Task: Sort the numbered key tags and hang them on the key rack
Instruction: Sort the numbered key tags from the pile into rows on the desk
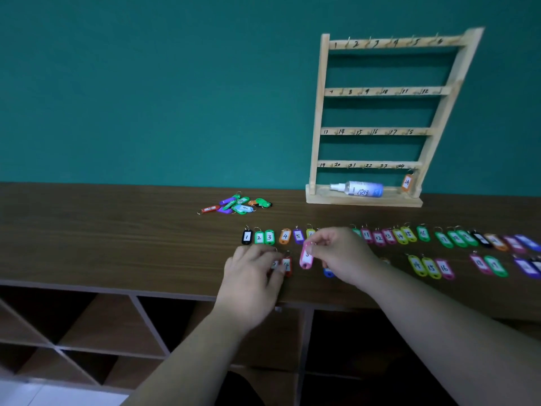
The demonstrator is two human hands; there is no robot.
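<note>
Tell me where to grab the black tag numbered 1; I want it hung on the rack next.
I'd pinch the metal ring at the far end of the black tag, coming from above and the left: it lies flat, and green tag 2 crowds its right.

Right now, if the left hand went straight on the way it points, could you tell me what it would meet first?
The red tag, probably: the left hand points forward and right, fingertips almost on it. Beyond it comes the pink tag that the right hand pinches; depth is unclear.

Office-like room: wooden counter (pixel 117 230), cubby shelves (pixel 111 326), numbered key rack (pixel 386 91).
</note>
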